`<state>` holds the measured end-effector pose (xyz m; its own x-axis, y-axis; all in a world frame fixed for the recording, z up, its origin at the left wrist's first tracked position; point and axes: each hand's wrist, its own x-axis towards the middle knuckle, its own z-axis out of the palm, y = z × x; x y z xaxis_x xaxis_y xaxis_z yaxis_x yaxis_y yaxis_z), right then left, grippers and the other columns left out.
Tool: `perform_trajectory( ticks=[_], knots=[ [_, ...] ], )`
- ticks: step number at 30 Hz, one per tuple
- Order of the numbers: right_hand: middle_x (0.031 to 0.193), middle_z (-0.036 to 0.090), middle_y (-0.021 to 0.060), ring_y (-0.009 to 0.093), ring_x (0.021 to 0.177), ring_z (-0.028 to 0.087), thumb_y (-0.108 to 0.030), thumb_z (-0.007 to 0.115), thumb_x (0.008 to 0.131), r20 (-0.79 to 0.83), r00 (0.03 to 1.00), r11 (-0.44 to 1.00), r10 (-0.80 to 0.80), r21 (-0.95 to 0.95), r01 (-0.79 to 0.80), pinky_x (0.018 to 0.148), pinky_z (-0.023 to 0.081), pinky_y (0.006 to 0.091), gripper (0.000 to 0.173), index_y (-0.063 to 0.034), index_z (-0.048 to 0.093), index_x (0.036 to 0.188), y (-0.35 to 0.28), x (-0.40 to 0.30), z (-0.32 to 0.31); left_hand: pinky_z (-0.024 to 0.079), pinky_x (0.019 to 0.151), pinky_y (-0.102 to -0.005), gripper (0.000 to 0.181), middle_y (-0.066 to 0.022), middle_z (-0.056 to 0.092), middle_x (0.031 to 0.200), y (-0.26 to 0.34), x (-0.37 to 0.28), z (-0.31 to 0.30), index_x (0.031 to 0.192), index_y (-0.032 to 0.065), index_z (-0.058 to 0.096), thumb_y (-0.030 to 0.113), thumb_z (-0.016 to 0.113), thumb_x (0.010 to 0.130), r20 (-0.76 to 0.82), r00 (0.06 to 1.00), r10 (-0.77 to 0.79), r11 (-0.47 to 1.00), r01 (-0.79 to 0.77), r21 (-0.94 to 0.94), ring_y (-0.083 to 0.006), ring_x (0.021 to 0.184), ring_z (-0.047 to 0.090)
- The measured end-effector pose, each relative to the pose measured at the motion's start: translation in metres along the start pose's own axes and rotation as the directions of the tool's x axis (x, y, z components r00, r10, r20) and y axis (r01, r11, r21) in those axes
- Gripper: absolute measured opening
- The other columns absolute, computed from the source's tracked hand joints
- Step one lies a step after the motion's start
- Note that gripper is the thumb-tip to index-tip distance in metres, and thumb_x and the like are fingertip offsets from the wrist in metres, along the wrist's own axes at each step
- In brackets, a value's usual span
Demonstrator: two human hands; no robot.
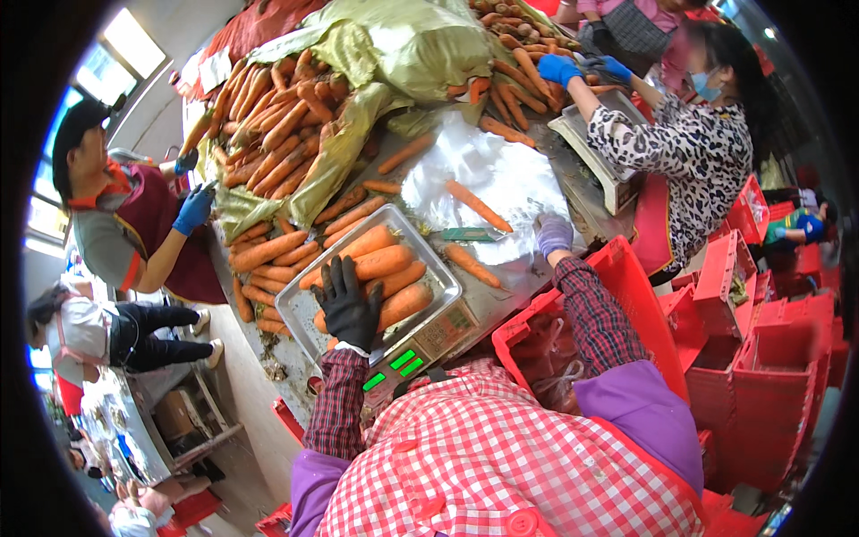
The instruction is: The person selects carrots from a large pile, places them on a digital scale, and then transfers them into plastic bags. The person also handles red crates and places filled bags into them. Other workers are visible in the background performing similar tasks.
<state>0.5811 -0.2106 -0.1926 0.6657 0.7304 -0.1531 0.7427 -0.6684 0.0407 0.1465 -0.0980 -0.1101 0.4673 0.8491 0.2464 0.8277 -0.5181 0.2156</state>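
Observation:
My left hand, in a black glove, lies with fingers spread on several large carrots. They rest in the metal tray of a digital scale with a lit green display. In a pale lilac glove, my right hand touches the right edge of a stack of clear plastic bags. Its fingertips are partly hidden, and I cannot tell whether they pinch the film. One loose carrot lies on the bags, another just below them. Between these is a flat green tool.
A green woven sack spills a carrot pile behind the scale. Close on my right stands a red plastic crate containing bagged goods. Co-workers in blue gloves stand left and right, the latter beside another scale.

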Motion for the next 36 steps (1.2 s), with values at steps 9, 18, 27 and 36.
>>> perform_trajectory(
  ticks=[9, 18, 27, 36],
  knots=[
    [0.11, 0.068, 0.0183, 0.039, 0.105, 0.064, -0.045, 0.056, 0.086, 0.092, 0.989, 0.975, -0.118, 0.197, 0.098, 0.092, 0.049, 0.0444, 0.045, -0.0085, 0.071, 0.108, 0.051, 0.053, -0.075, 0.018, 0.115, -0.0554, 0.076, -0.0203, 0.035, 0.152, -0.001, 0.013, -0.008, 0.147, 0.0061, 0.035, 0.043, 0.065, 0.088, 0.0, 0.999, 0.035, 0.995, -0.035, -0.098, -0.0404, 0.142, 0.028],
    [0.08, 0.067, 0.0, 0.01, 0.07, 0.059, -0.02, 0.066, 0.093, -0.334, 0.938, 0.113, -0.086, 0.933, 0.343, 0.064, 0.051, 0.0259, 0.015, -0.0048, 0.068, 0.092, -0.07, -0.099, -0.18, 0.038, 0.106, -0.0399, 0.071, -0.0109, 0.038, 0.145, 0.101, 0.01, -0.074, 0.153, 0.0087, 0.022, 0.041, 0.053, 0.099, 0.532, 0.83, 0.166, -0.136, 0.554, -0.822, -0.0226, 0.133, 0.04],
    [0.11, 0.066, 0.0102, 0.019, 0.1, 0.062, -0.018, 0.074, 0.086, -0.295, 0.909, 0.113, -0.294, 0.934, 0.339, 0.086, 0.051, 0.0339, 0.032, -0.0025, 0.065, 0.112, -0.125, -0.191, -0.141, 0.047, 0.091, -0.0348, 0.03, -0.0147, 0.064, 0.112, 0.072, 0.013, -0.079, 0.122, -0.0053, 0.057, 0.009, 0.054, 0.096, 0.214, 0.972, 0.093, 0.233, 0.187, -0.954, -0.0246, 0.102, 0.061],
    [0.11, 0.065, 0.0065, 0.014, 0.098, 0.062, -0.014, 0.069, 0.09, -0.085, 0.924, -0.249, -0.374, 0.969, -0.012, 0.082, 0.053, 0.0256, 0.033, -0.002, 0.06, 0.12, -0.129, -0.174, -0.128, 0.048, 0.084, -0.027, 0.033, -0.0056, 0.062, 0.115, 0.046, 0.001, -0.112, 0.13, -0.0032, 0.055, 0.012, 0.051, 0.1, 0.245, 0.969, 0.029, 0.142, 0.239, -0.961, -0.0107, 0.098, 0.058]
  ],
)
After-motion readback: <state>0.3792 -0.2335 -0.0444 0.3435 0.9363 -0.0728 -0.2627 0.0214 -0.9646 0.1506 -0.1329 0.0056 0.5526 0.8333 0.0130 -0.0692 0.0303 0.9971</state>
